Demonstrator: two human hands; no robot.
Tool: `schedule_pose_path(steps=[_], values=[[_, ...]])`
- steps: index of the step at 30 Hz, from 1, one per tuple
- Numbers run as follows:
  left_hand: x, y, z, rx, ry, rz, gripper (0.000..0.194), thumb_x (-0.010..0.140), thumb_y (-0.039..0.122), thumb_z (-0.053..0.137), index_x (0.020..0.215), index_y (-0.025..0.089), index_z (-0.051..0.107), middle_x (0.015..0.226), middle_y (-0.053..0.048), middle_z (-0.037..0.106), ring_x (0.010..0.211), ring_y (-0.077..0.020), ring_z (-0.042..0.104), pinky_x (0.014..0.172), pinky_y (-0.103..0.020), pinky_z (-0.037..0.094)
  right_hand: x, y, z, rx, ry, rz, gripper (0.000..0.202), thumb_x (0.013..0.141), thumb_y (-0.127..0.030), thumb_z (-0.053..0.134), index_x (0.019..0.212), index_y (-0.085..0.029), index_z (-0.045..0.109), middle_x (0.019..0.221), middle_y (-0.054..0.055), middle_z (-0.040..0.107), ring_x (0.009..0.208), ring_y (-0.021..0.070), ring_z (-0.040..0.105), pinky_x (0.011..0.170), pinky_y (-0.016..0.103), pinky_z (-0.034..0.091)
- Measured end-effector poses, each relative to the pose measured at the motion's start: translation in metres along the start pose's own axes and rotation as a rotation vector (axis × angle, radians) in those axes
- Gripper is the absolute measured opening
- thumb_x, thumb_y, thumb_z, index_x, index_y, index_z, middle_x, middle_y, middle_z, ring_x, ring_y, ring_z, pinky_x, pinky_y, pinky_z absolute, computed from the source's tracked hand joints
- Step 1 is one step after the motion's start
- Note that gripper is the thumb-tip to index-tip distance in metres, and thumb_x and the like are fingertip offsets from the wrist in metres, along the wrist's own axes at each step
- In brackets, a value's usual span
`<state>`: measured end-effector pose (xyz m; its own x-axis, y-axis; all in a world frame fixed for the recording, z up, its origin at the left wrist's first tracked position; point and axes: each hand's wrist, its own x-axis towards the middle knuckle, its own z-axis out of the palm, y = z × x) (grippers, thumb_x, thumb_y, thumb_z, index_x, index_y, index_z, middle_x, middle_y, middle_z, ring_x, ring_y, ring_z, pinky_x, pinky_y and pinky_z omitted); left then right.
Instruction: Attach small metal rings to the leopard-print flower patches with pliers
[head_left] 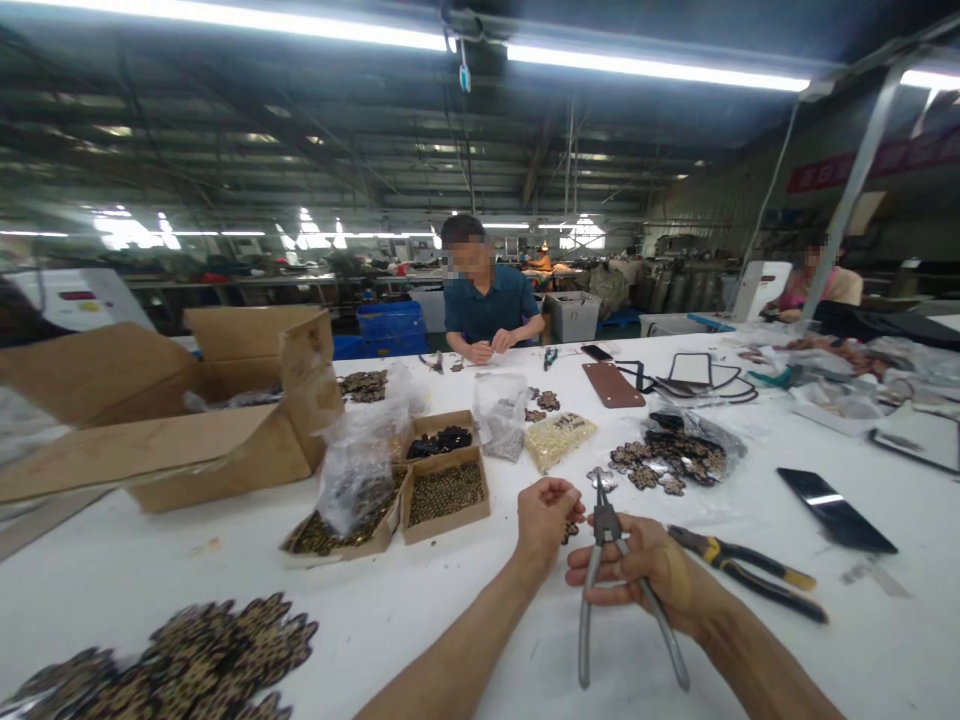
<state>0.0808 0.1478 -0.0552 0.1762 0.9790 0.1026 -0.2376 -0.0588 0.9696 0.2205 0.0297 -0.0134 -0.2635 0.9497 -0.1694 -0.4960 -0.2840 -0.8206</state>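
My left hand (547, 518) is closed in a pinch near the middle of the white table, on a small dark patterned piece (570, 532) that shows partly below its fingertips. Just right of it, my right hand (649, 570) is wrapped round grey-handled pliers (606, 525), whose thin nose points away from me and whose handles are spread apart. A tan patch covers part of the right palm. Beyond the pliers' tip lies a flower-shaped piece (601, 480). Black-and-yellow pliers (739, 565) rest to the right of my right hand.
Cardboard trays of small metal parts (446, 495) and a large open box (225, 460) stand left. Patterned pieces (202, 660) are heaped front left, others (675, 455) beyond my hands. A phone (836, 508) lies right. A person (491, 300) sits opposite.
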Motion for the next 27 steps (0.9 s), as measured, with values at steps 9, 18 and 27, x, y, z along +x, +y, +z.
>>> schedule_pose_path(steps=[9,18,27], values=[[0.019,0.041,0.035,0.081,0.000,0.036,0.028,0.061,0.032,0.083,0.069,0.011,0.066,0.060,-0.006,0.069,0.052,-0.0163,0.065,0.054,-0.029,0.055,-0.003,-0.020,-0.011,0.096,-0.003,-0.119,0.057,0.054,-0.007,0.071,0.108,-0.018,0.055,0.094,0.014,0.077,0.093,0.0345,0.075,0.091,0.056,0.052],[0.048,0.037,0.072,0.089,-0.085,0.068,0.023,0.063,0.028,0.079,0.071,0.012,0.065,0.059,-0.003,0.068,0.053,-0.0144,0.064,0.053,-0.026,0.054,0.001,-0.037,-0.027,0.104,-0.028,-0.194,0.063,0.055,-0.004,0.068,0.115,-0.018,0.054,0.095,0.014,0.078,0.096,0.0350,0.074,0.088,0.056,0.053],[0.059,0.027,0.056,0.217,-0.166,0.096,0.023,0.068,0.030,0.078,0.076,0.011,0.067,0.064,-0.006,0.071,0.057,-0.0158,0.067,0.056,-0.027,0.057,0.000,-0.041,-0.036,0.107,-0.023,-0.192,0.061,0.058,-0.005,0.069,0.117,-0.017,0.054,0.099,0.016,0.077,0.098,0.0333,0.074,0.090,0.053,0.054]])
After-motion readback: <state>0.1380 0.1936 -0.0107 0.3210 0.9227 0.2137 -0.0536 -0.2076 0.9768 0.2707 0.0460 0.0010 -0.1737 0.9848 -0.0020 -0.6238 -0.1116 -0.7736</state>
